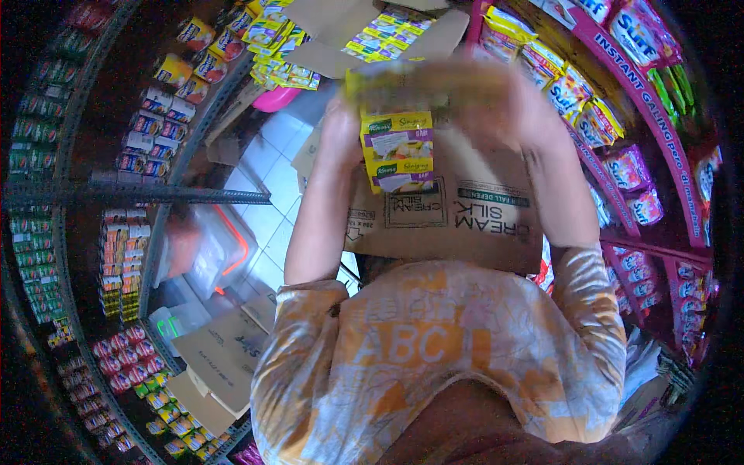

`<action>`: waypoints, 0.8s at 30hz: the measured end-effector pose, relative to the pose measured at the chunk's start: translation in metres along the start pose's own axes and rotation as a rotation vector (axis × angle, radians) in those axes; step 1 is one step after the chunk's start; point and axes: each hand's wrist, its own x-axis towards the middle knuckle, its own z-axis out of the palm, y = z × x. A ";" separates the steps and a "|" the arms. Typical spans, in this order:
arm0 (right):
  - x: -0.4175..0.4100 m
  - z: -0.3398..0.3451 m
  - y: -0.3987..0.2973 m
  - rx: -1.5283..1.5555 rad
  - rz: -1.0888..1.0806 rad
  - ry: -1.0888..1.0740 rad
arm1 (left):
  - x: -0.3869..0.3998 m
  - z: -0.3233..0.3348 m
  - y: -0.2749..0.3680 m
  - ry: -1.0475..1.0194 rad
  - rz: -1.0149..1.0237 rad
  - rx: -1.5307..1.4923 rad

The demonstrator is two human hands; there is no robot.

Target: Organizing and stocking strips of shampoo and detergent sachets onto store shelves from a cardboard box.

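Both my hands are raised over a cardboard carton [488, 226] and blurred by motion. My left hand [346, 119] is at the left side of a blurred yellow strip of sachets. My right hand [494, 110] is at its right end. Below the strip hangs a yellow and purple strip of Knorr seasoning sachets [398, 151], in front of the carton's printed side. Behind my hands, more sachet strips [386, 35] lie in an open cardboard box [319, 55]. A heap of like sachets [285, 46] is to the left of that box.
Shelves of cans [157, 131] curve along the left. Surf detergent packs [628, 168] fill the racks on the right. A clear plastic container with an orange rim [241, 244] and flattened cardboard [218, 360] are at the lower left, beside the tiled floor [273, 151].
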 end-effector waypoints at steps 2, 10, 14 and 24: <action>-0.021 0.003 -0.002 -0.106 0.020 -0.241 | -0.002 -0.004 0.003 0.079 -0.006 -0.063; -0.046 0.055 0.070 0.248 0.634 0.456 | -0.003 0.007 0.004 0.165 0.121 0.173; -0.043 0.085 0.093 0.530 0.544 0.473 | 0.001 -0.009 -0.011 0.156 -0.075 -0.138; -0.033 0.106 0.098 0.131 0.745 0.383 | -0.061 -0.036 -0.068 0.130 -0.276 -0.245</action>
